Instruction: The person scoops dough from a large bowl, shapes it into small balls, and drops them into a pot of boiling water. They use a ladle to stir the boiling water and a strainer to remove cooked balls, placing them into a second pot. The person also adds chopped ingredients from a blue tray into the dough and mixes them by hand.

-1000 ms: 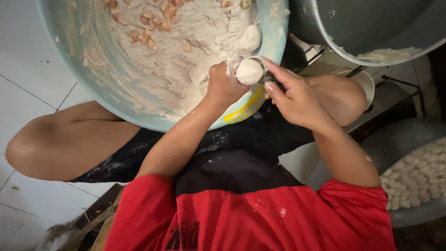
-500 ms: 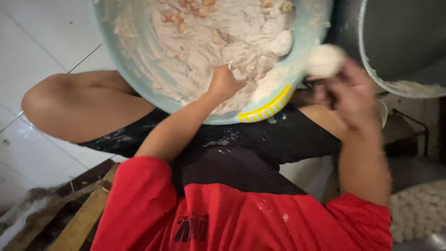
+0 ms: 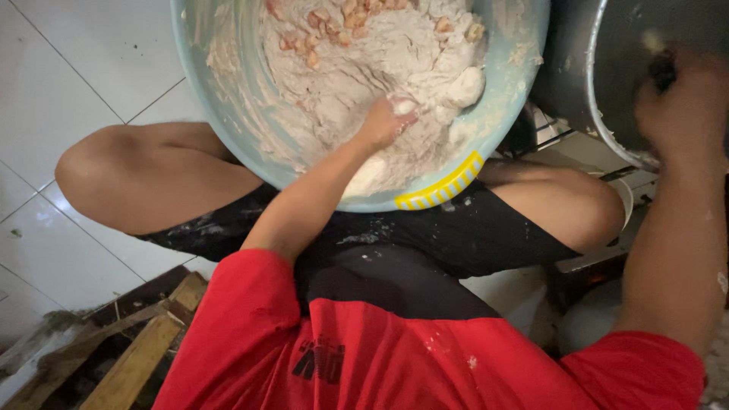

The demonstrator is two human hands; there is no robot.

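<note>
Sitting across the lap, the wide pale-blue plastic basin with a yellow striped patch on its rim (image 3: 228,114) is the largest thing here, resting between the person's bare knees above the white tiled floor (image 3: 61,68). It holds a big mass of sticky off-white dough with pinkish chunks on top (image 3: 357,53), smeared up the walls. To its right stands a large grey metal pot (image 3: 600,68), its rim close to the basin.

The left hand (image 3: 383,121) is sunk in the dough near the basin's front wall, fingers curled around a small lump of it. The right hand (image 3: 680,95) is blurred at the pot's rim; it looks closed, but whether it grips anything I cannot tell.

Judging from this, the step in hand is pinching off a portion of dough. The next move likely calls for squeezing that lump free and rounding it cleanly, since the mixture looks soft and clingy.
</note>
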